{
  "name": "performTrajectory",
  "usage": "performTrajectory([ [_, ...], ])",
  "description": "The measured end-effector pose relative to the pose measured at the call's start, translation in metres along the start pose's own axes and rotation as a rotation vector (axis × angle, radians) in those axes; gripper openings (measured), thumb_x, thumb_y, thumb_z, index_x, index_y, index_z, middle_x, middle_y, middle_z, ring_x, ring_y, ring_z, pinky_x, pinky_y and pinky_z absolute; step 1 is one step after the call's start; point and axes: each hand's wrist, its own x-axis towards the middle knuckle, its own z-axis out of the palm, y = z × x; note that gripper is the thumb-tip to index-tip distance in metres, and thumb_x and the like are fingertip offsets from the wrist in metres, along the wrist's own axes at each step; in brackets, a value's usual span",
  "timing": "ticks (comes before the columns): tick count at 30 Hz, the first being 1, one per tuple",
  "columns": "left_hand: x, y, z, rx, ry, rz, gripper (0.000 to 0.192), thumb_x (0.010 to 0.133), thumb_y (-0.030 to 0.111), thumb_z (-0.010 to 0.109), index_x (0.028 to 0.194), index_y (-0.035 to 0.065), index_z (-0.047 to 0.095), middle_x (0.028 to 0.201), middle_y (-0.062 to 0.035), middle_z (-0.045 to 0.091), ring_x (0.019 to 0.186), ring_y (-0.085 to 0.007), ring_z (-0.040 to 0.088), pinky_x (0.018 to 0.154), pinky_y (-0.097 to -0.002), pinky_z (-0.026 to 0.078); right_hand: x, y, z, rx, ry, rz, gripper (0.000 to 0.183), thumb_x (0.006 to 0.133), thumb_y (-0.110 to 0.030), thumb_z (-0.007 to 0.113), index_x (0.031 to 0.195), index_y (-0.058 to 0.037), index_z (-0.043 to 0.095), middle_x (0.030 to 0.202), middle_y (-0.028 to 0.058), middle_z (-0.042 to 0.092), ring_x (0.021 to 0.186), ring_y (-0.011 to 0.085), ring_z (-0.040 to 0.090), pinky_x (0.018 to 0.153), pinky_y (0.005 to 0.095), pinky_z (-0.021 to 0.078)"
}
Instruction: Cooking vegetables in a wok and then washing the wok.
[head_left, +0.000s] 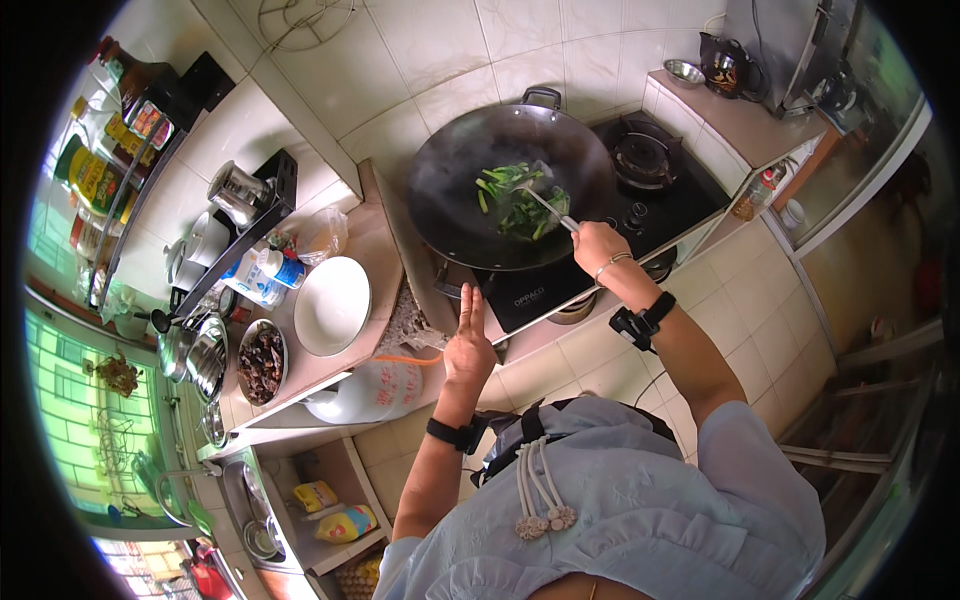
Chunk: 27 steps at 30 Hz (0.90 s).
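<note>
My right hand (602, 251) grips the light-coloured handle of a metal cooking utensil (551, 205). Its head is down among green leafy vegetables (525, 199) in a large dark wok (450, 180); the greens partly hide the head's shape. Faint steam hangs over the wok, which sits on the left part of a black gas stove (536, 300). My left hand (469, 349) is just short of the wok's near handle (448, 283), with two fingers stretched forward and nothing visible in it. The other fingers are mostly hidden.
On the left counter stand a white bowl (332, 307) and a dish of dark food (262, 362). Below is a gas cylinder (375, 390) with an orange hose (409, 360). A second burner (643, 154) lies right of the wok; a dark kettle (727, 67) stands on the ledge.
</note>
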Motion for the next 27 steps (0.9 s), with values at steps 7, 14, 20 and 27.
performTrajectory([
  [7, 0.003, 0.011, -0.015, -0.108, -0.117, -0.124, 0.077, 0.073, -0.002, 0.047, 0.146, 0.0071, 0.023, 0.155, -0.0064, 0.014, 0.084, -0.0285, 0.066, 0.061, -0.0347, 0.054, -0.009, 0.020, -0.002, 0.027, 0.024, -0.036, 0.029, 0.089, -0.025, 0.054, 0.087, 0.0000, 0.067, 0.087, 0.0219, 0.066, 0.083, 0.0381, 0.064, 0.074, 0.0441, 0.0517],
  [14, 0.005, 0.002, -0.020, -0.029, -0.177, -0.128, 0.076, 0.073, -0.002, 0.048, 0.144, 0.0020, 0.024, 0.154, -0.0111, 0.015, 0.095, -0.0261, 0.063, 0.061, -0.0320, 0.053, -0.048, 0.015, -0.045, -0.038, 0.166, -0.093, 0.025, 0.088, -0.024, 0.055, 0.084, -0.0038, 0.067, 0.085, 0.0180, 0.066, 0.082, 0.0370, 0.063, 0.072, 0.0444, 0.0518],
  [20, 0.006, 0.004, -0.013, -0.077, -0.094, -0.096, 0.078, 0.073, -0.002, 0.048, 0.146, 0.0050, 0.021, 0.155, -0.0073, 0.008, 0.087, -0.0277, 0.066, 0.062, -0.0347, 0.053, -0.023, 0.016, -0.020, -0.045, 0.029, 0.027, 0.026, 0.089, -0.024, 0.053, 0.087, -0.0023, 0.067, 0.085, 0.0194, 0.066, 0.082, 0.0372, 0.064, 0.072, 0.0445, 0.0515],
  [27, 0.006, 0.010, -0.013, -0.106, -0.051, -0.057, 0.076, 0.073, -0.002, 0.047, 0.145, 0.0040, 0.022, 0.155, -0.0082, 0.012, 0.091, -0.0297, 0.065, 0.065, -0.0352, 0.054, -0.004, 0.005, -0.007, 0.055, 0.011, 0.022, 0.027, 0.090, -0.024, 0.052, 0.085, -0.0007, 0.065, 0.084, 0.0203, 0.065, 0.080, 0.0390, 0.063, 0.071, 0.0454, 0.0511],
])
